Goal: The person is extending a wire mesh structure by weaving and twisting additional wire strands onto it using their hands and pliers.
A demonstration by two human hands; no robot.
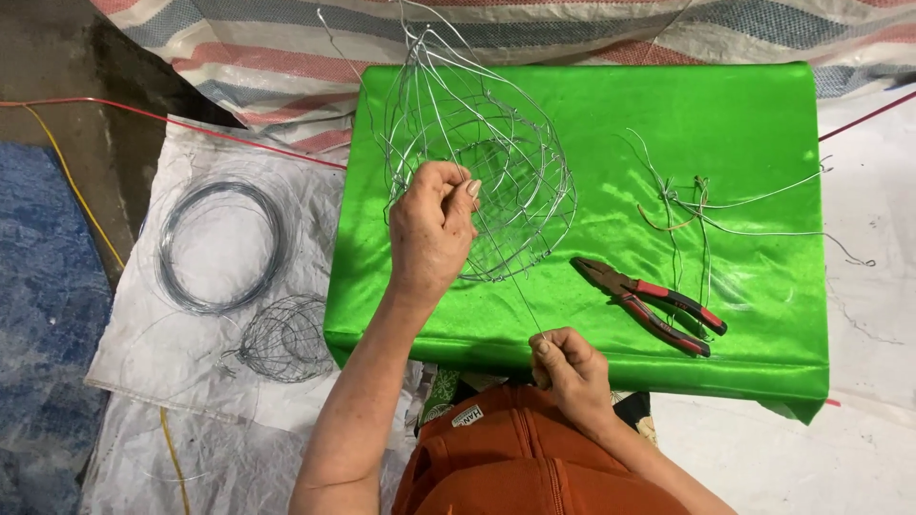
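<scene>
A half-woven wire basket [496, 153] lies on its side on a bright green satin-covered board [744, 133]. My left hand [431, 229] pinches the basket's rim wires at its near left side. A single thin wire [510, 277] runs from the basket down to my right hand [571, 367], which pinches its free end at the board's front edge. Red-and-black-handled pliers [654, 303] lie on the green cloth to the right of both hands, apart from them.
Loose wire offcuts [706, 205] lie on the board's right part. Left of the board, on white sheeting [191, 362], rest a coil of wire [221, 245] and a small finished wire basket [284, 339]. Red and yellow cables cross the floor at left.
</scene>
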